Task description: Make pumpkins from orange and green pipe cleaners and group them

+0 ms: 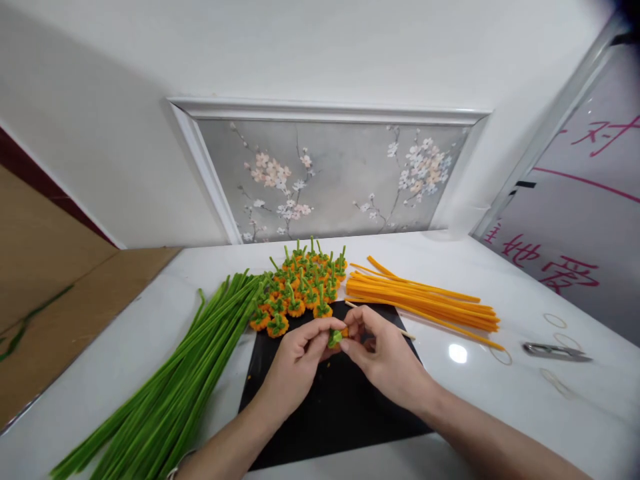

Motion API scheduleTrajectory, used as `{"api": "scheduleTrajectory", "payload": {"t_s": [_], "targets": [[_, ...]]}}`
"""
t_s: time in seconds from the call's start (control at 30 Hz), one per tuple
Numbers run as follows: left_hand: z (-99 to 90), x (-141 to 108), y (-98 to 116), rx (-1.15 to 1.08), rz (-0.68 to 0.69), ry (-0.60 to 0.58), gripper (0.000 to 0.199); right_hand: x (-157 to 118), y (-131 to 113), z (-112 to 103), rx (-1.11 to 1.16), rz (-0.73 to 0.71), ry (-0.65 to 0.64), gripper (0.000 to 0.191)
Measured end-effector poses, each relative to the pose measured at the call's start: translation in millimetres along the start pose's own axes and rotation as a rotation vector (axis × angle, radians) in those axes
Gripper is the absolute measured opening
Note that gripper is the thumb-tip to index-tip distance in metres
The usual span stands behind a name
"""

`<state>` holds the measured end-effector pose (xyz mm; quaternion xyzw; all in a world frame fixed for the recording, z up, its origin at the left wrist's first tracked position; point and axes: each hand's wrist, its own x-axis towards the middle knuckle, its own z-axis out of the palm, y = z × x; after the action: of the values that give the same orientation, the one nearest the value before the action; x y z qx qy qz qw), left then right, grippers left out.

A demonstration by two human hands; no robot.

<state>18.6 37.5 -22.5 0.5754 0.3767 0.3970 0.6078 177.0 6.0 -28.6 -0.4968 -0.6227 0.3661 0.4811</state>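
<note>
Between my two hands is a small orange pipe-cleaner pumpkin [335, 339] with a green top, held above a black mat [345, 407]. My left hand [305, 353] pinches it from the left with thumb and index finger. From the right, my right hand [377, 347] grips it with its fingertips, which partly cover it. Beyond my hands, several finished-looking orange pumpkins [295, 307] with green leaves and upright stems stand in a cluster. A thin wooden stick [407, 334] lies on the mat, partly behind my right hand.
Long green pipe cleaners [185, 373] lie bundled on the left, orange pipe cleaners [425, 300] at the right. Thread snips [555, 351] and several rubber bands [555, 321] rest farther right on the white table [480, 413]. A framed floral wall panel [335, 180] bounds the back; cardboard [60, 280] stands left.
</note>
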Motion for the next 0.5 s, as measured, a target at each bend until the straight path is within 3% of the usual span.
{"api": "scheduleTrajectory", "payload": {"t_s": [0.33, 0.5], "targets": [[-1.5, 1, 1, -0.173, -0.026, -0.037, 0.018, 9, 4, -9, 0.075, 0.036, -0.013, 0.026], [-2.4, 0, 4, -0.071, 0.006, -0.023, 0.022, 12, 7, -20, 0.023, 0.0, -0.044, 0.027]]}}
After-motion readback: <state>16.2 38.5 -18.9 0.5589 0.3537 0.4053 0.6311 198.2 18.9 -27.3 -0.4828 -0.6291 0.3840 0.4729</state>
